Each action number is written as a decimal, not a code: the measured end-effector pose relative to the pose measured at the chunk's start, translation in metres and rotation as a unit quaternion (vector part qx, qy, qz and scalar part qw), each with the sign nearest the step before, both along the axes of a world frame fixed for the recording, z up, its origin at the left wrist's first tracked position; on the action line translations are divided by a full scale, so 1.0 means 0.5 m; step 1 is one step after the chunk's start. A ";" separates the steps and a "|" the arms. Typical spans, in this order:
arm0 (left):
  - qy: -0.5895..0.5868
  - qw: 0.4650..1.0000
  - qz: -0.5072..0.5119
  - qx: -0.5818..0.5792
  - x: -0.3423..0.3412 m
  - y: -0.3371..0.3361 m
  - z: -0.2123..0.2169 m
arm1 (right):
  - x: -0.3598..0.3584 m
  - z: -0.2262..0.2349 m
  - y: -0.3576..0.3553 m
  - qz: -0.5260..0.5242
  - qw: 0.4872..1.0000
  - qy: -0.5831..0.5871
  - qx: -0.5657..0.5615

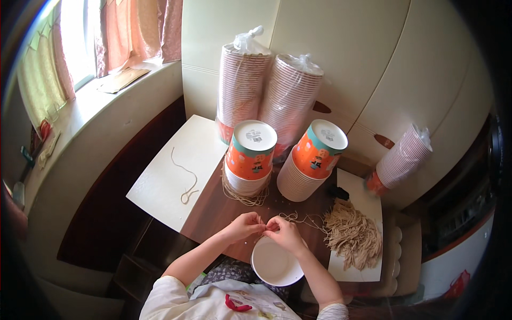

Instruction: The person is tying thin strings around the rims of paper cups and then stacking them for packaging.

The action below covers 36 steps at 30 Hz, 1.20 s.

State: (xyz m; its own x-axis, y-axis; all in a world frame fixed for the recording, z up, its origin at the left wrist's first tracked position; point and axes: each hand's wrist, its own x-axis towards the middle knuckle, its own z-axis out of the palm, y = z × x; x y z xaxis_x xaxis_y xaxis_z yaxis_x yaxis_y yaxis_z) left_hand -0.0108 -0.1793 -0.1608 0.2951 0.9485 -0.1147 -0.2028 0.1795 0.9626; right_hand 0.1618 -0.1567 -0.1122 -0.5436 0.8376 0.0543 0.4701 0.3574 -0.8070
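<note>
My left hand [247, 226] and my right hand [284, 233] meet fingertip to fingertip over the table's near edge. Both are closed in a pinch on what looks like thin string; the fingers mostly hide it. Loose beige string [302, 219] lies just beyond my right hand and runs toward a thick tangled bundle of cut strings [352, 234] on the right. Right below my hands is a white paper bucket [277, 262], its open mouth facing up, close to my lap.
Two upside-down stacks of orange paper buckets [252, 152] [316, 160] stand ahead, string coils [244, 196] around the left one's foot. Behind are tall bagged stacks [242, 85] [292, 96]; another bagged stack [400, 159] leans at right. One string [185, 173] lies on the white board [160, 186].
</note>
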 end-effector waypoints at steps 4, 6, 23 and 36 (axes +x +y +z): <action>0.082 0.997 0.013 0.005 0.001 0.002 -0.003 | -0.005 -0.015 -0.007 -0.018 0.999 0.025 0.042; 0.045 0.999 0.022 -0.005 0.004 0.000 0.004 | -0.006 -0.017 -0.006 -0.018 0.999 0.035 0.024; 0.001 0.998 0.034 -0.050 -0.004 -0.013 0.023 | -0.011 -0.020 -0.004 -0.012 0.998 0.019 0.056; 0.240 0.959 0.037 0.144 0.002 -0.069 -0.048 | -0.003 -0.034 0.016 -0.018 0.999 0.048 -0.014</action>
State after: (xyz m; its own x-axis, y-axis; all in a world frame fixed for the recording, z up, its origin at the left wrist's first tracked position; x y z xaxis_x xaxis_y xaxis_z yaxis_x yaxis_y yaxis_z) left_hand -0.0101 -0.2138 -0.1848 0.2051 0.9775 0.0490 0.2747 -0.1055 0.9557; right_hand 0.1606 -0.1487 -0.1289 -0.5065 0.8585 0.0802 0.4031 0.3180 -0.8581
